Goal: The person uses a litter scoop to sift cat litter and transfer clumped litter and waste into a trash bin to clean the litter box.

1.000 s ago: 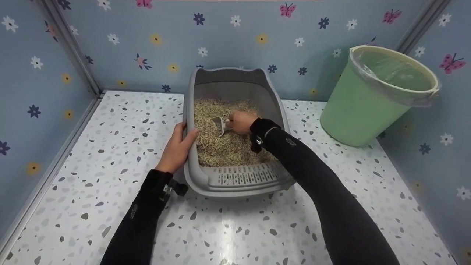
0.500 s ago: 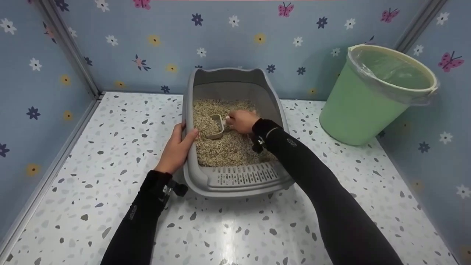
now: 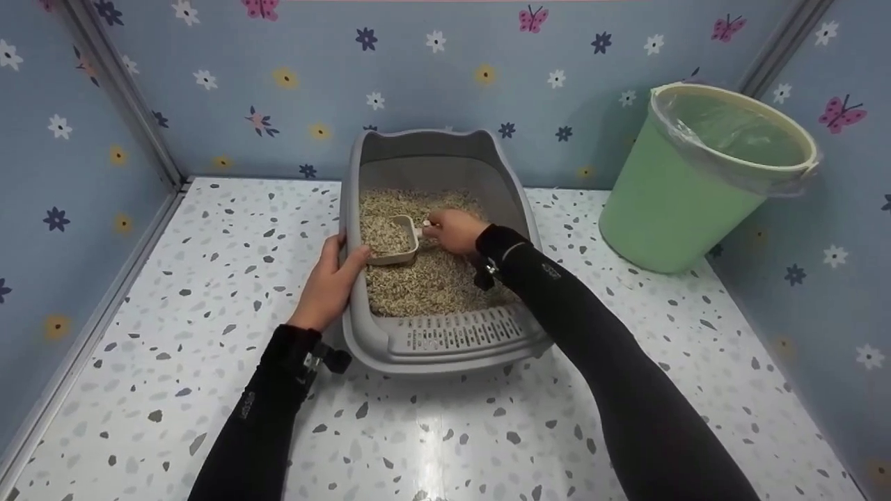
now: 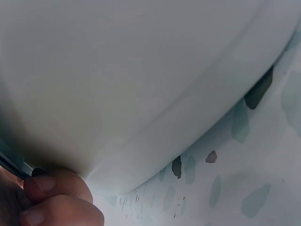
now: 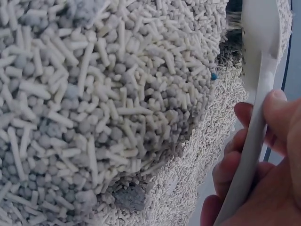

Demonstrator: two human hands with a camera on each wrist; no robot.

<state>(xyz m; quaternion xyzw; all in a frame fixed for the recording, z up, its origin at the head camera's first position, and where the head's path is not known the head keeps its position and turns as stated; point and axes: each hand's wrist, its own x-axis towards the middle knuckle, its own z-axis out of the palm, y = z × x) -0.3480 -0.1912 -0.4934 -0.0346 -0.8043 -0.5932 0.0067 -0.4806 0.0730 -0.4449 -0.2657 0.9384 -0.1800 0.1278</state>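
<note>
A grey litter box (image 3: 438,364) stands on the floor, holding loose pellet litter (image 3: 431,296). My left hand (image 3: 326,284) grips its left rim, thumb over the top. In the left wrist view, curled fingers (image 4: 63,207) show beside the box's outer wall (image 4: 117,84). Inside the box, my right hand (image 3: 456,231) holds a pale litter scoop (image 3: 395,259) by the handle. Litter heaps in the scoop, which lies level near the left wall, close to my left thumb. The right wrist view shows fingers and thumb wrapped around the scoop handle (image 5: 249,155), with pellets (image 5: 103,103) beside it.
A green bin (image 3: 686,195) with a clear plastic liner stands right of the box, near the corner. Flowered blue panels (image 3: 431,69) close off the back and both sides. The floor (image 3: 230,292) is white with grey speckles.
The scoop has moved left and levelled, its head coming up out of the litter with pellets in it. My left hand stays on the box rim. The head view has shifted slightly.
</note>
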